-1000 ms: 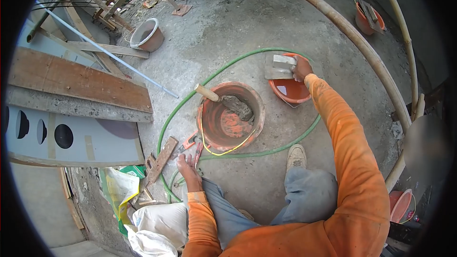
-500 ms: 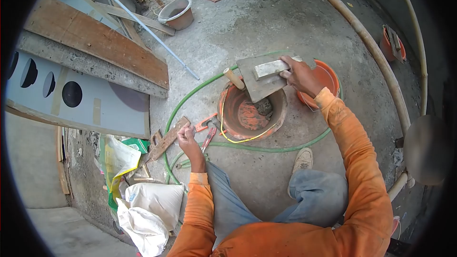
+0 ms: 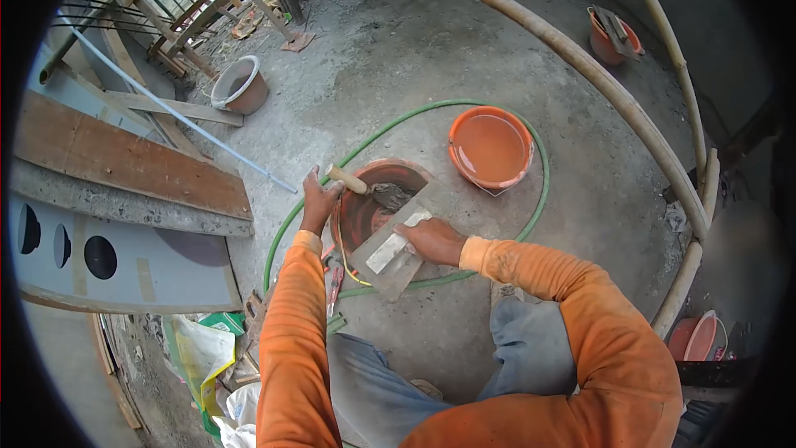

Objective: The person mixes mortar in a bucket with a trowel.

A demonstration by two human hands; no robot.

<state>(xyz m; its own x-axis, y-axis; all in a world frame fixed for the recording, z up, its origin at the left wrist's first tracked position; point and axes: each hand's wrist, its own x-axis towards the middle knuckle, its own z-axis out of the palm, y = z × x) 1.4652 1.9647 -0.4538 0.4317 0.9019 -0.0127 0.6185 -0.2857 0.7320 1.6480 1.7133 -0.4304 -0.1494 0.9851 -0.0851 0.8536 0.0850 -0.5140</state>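
My right hand [image 3: 431, 241] grips a flat grey plastering float [image 3: 390, 249] by its handle, holding it over the near rim of an orange mortar bucket [image 3: 373, 199]. My left hand [image 3: 319, 197] reaches to the wooden handle of a trowel [image 3: 347, 178] whose blade lies in the grey mortar [image 3: 390, 196] inside that bucket. Whether the fingers have closed round the handle I cannot tell. A second orange bucket [image 3: 491, 148] stands just behind, to the right.
A green hose [image 3: 539, 191] loops round both buckets. Red pliers [image 3: 334, 278] lie by my knee. Planks and a board with round holes [image 3: 91, 257] are at left, a grey bucket [image 3: 239, 85] beyond, and bamboo poles [image 3: 597, 75] curve along the right.
My right hand brought the float from the far orange bucket to the near side of the mortar bucket. My left hand left the ground by the pliers and rose to the trowel handle.
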